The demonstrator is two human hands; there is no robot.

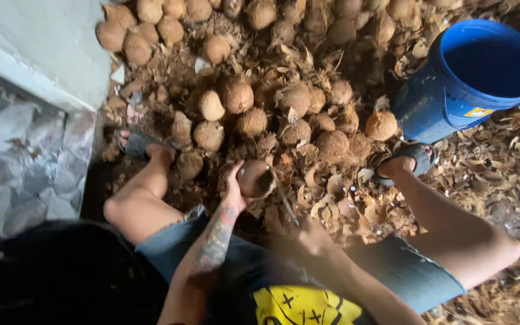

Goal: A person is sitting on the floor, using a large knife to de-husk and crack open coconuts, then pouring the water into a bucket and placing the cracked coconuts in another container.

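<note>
Husk-strewn floor, coconut pile; left hand gripping coconut; right hand blurred, clutching blade; paring underway, likely; steady grip needed.

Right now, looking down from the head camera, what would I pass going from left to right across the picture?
Grey stone paving → pale concrete block → left hand holding a coconut → blade in the right hand → blue bucket.

L hand curled, R hand fisted
</note>
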